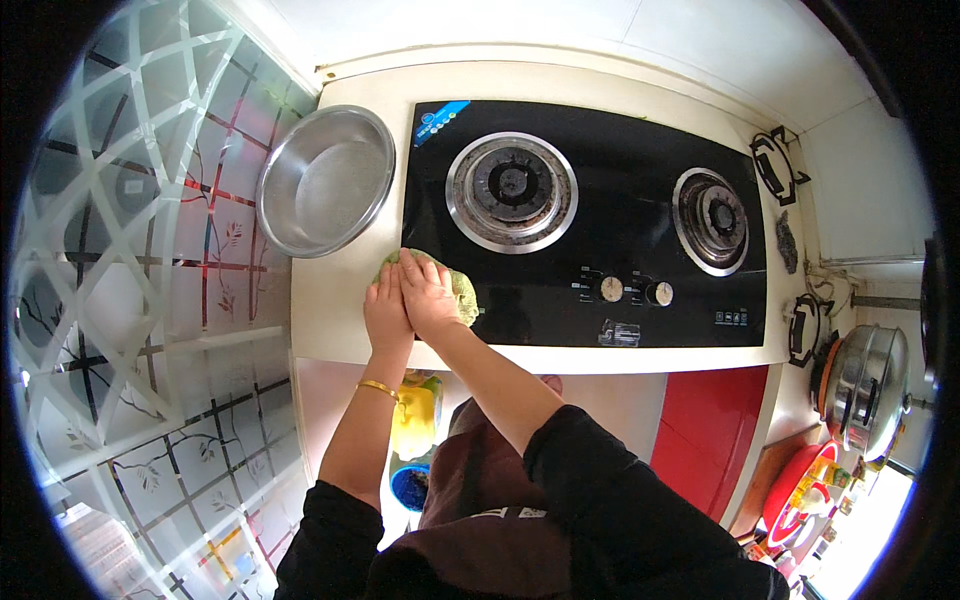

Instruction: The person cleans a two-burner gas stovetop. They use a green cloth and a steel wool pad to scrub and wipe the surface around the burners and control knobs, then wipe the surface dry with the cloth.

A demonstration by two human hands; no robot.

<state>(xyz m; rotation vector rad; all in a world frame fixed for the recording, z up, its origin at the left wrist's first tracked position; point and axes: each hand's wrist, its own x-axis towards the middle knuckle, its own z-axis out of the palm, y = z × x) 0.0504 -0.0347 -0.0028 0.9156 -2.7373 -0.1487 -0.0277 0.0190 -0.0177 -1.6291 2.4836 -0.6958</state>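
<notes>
Both my hands press side by side on a green cloth (466,296) at the left front edge of a black glass gas cooktop (525,300). My left hand (388,311) lies flat on the cloth's left part, over the pale counter (322,300). My right hand (431,292) rests on the cloth too, against the left one, fingers pointing away from me. The cloth is partly hidden under them. A stainless steel basin (330,180) stands behind my hands on the left. Two burners (514,191) without pan supports and two knobs (611,289) show on the cooktop.
Black pan supports (776,166) and a dark scouring pad (786,241) lie right of the cooktop. Farther right stand a lidded steel pot (874,390) and a red basin (795,495). A yellow container (415,420) and a blue bin (409,487) are below the counter.
</notes>
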